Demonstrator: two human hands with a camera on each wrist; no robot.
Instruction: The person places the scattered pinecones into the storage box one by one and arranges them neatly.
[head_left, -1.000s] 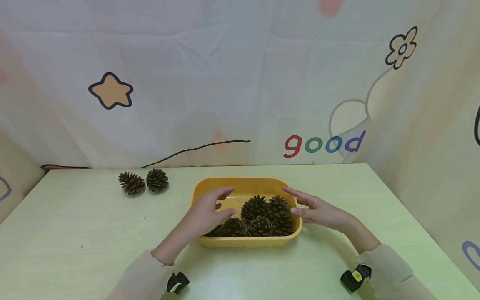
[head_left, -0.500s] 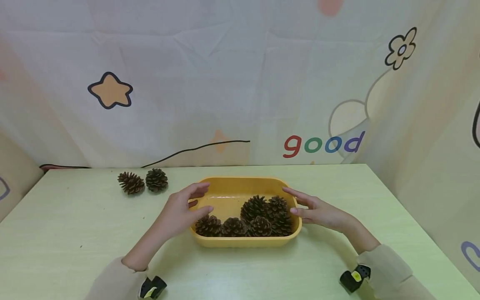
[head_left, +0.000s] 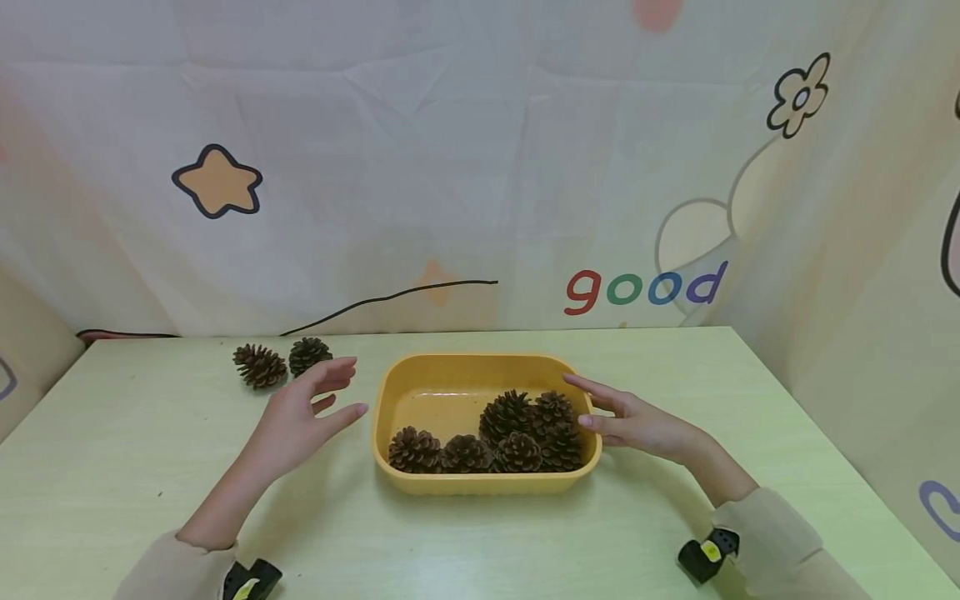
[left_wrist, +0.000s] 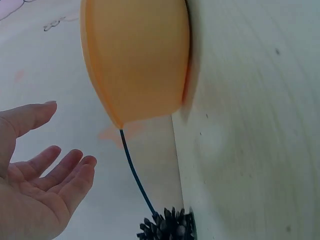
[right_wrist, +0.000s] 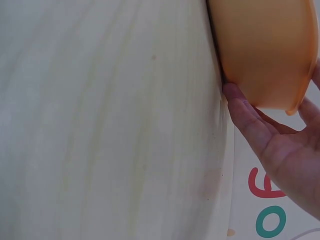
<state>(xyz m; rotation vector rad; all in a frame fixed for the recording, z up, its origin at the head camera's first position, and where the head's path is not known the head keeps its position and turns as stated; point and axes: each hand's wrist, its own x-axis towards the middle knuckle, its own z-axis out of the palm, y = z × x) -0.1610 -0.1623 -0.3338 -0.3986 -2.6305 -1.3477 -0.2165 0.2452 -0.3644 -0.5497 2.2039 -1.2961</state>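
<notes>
A yellow tub (head_left: 486,367) (left_wrist: 137,55) (right_wrist: 265,45) stands mid-table and holds several pine cones (head_left: 517,429). My right hand (head_left: 626,421) (right_wrist: 280,145) rests against the tub's right end with fingers straight. My left hand (head_left: 300,412) (left_wrist: 35,190) hovers empty with fingers spread, left of the tub. Two loose pine cones (head_left: 258,365) (left_wrist: 167,227) lie on the table just beyond the left hand, near the back edge.
A pale green table (head_left: 112,467) is backed by a printed curtain (head_left: 480,167) on three sides. Bare tabletop lies in front of the tub and to both sides.
My left hand has come out of the tub and moved left toward the two loose cones, leaving a cone at the tub's left front. The right hand has stayed put.
</notes>
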